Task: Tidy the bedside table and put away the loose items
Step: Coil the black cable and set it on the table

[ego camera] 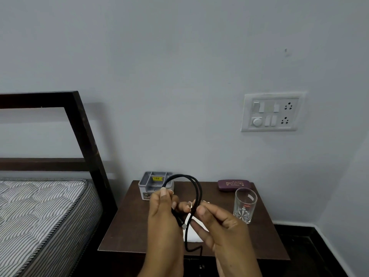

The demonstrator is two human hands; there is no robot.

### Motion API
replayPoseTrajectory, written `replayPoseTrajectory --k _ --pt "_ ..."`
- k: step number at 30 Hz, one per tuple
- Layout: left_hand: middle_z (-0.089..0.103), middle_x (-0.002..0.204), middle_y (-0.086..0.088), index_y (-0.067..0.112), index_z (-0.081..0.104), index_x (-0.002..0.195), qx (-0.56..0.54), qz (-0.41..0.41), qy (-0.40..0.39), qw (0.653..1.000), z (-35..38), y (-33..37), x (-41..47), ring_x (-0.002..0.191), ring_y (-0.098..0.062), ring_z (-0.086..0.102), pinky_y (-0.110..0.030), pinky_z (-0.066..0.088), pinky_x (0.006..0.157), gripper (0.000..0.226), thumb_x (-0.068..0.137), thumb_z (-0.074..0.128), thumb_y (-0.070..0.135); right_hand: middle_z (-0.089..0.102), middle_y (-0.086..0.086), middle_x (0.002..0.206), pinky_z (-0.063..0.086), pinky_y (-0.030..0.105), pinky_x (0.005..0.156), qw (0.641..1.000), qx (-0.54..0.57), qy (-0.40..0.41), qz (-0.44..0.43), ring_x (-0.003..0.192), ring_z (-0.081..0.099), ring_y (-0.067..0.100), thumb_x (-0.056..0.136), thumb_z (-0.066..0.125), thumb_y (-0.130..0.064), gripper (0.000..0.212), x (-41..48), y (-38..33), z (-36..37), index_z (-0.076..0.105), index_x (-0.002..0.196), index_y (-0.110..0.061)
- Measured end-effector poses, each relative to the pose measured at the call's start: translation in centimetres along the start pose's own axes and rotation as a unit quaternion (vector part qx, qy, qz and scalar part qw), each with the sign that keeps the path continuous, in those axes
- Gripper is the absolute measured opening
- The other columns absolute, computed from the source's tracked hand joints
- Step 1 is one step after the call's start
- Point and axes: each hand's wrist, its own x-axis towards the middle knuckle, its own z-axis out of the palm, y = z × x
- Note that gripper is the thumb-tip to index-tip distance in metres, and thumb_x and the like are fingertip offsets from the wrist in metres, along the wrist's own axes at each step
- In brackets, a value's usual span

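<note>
A black braided cable (196, 186) arches in a loop above the dark wooden bedside table (123, 232). My left hand (162, 214) grips the loop's left side, with the cable's grey plug showing just below its fingers. My right hand (217, 222) pinches the loop's right strand. The cable's loose tail hangs down past the table's front edge. A white paper or cloth (192, 235) lies on the table beneath my hands, mostly hidden. A grey compartment organiser (154, 183) stands at the table's back left.
A maroon spectacle case (233, 184) lies at the table's back right, with a clear glass tumbler (244, 205) in front of it. A bed with a striped mattress (40, 216) and dark headboard stands to the left. A switchboard (271, 112) is on the wall.
</note>
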Motion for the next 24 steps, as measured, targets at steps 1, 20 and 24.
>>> replayPoseTrajectory --k 1,20,24 --pt "0.043 0.046 0.010 0.015 0.045 0.073 0.000 0.003 0.007 1.000 0.2 -0.2 -0.1 0.042 -0.007 0.049 -0.028 0.042 0.059 0.030 0.100 0.035 0.025 0.076 0.005 0.073 0.058 0.020 0.063 1.000 0.001 0.002 -0.003 0.077 0.073 0.013 0.082 0.061 0.002 0.026 -0.1 0.0 0.2 0.078 0.069 -0.013" --pt "0.058 0.067 0.013 0.029 0.051 0.068 0.032 0.034 0.054 0.997 1.2 -1.3 -0.9 0.073 -0.018 0.053 -0.035 0.043 0.069 0.035 0.098 0.034 0.035 0.077 0.008 0.079 0.052 0.023 0.051 0.998 -0.015 0.043 0.053 0.065 0.066 0.021 0.081 0.066 -0.008 0.003 -0.3 1.1 1.2 0.069 0.080 -0.008" --pt "0.066 0.096 0.000 0.027 0.059 0.089 0.069 0.016 0.050 0.996 1.2 -2.2 -1.5 0.081 -0.015 0.062 -0.025 0.050 0.069 0.030 0.099 0.031 0.032 0.077 0.008 0.080 0.055 0.020 0.058 0.994 0.013 0.104 0.013 0.075 0.072 0.017 0.079 0.066 -0.001 0.011 -0.3 2.1 1.1 0.071 0.075 -0.010"
